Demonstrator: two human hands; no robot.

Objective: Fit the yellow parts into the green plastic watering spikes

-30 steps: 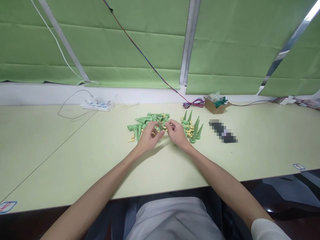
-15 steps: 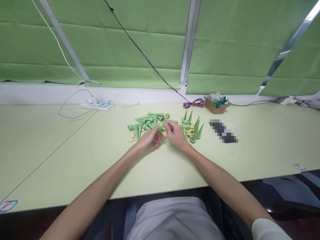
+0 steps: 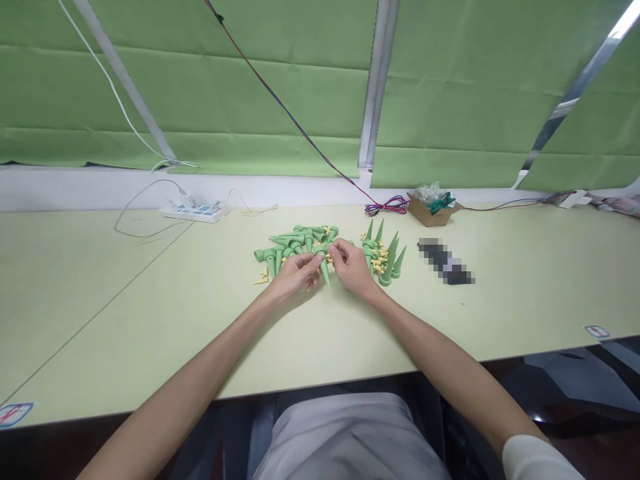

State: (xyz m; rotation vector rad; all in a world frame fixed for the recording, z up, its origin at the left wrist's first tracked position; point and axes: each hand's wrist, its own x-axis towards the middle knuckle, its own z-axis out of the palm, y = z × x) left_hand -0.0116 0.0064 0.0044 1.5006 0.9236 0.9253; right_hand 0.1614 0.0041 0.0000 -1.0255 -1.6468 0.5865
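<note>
Between my hands a green spike (image 3: 325, 270) points down toward me, its wide end pinched by my left hand (image 3: 296, 275). My right hand (image 3: 351, 267) is closed at the right of that wide end; what its fingertips hold is too small to make out. Behind and left of the hands lies a pile of green spikes (image 3: 279, 257). Two small yellow pieces (image 3: 261, 277) rest at the pile's left edge. Right of my right hand is another group of green spikes (image 3: 389, 265) with several yellow pieces (image 3: 379, 257) among them.
A power strip (image 3: 193, 211) with white cables lies at the back left of the table (image 3: 125, 320). Near the wall are a coiled red and blue wire (image 3: 387, 206) and a cardboard box (image 3: 429, 215) with plastic bags. A blurred dark object (image 3: 445, 261) lies on the right.
The green spike, mostly hidden in my left hand before, has turned so its point shows toward me. My left fingers have closed on its wide end. My right hand has barely moved.
</note>
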